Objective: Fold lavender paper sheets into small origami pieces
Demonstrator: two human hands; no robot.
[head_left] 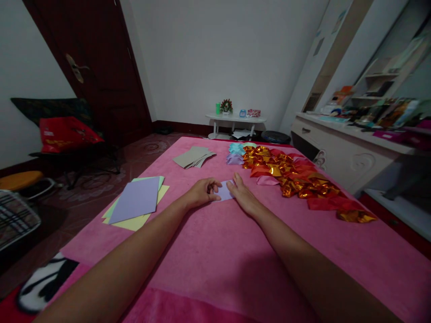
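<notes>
A small sheet of purple paper (225,192) lies on the pink cover between my hands. My left hand (201,192) has its fingers curled at the paper's left edge, thumb and fingertips touching it. My right hand (245,197) rests along the right edge, fingers stretched out and thumb on the sheet. What is under the right palm is hidden. Left of my hands lies a stack of larger purple (138,199), green and yellow sheets. Beyond my left hand is a fanned pile of grey-brown sheets (193,157).
Many folded shiny gold and red paper pieces (296,179) lie at the right, with light blue (236,148) and purple ones at their far end. A white table (235,118) stands by the wall, a white dresser (350,143) at the right, a chair with a red bag (69,133) at the left.
</notes>
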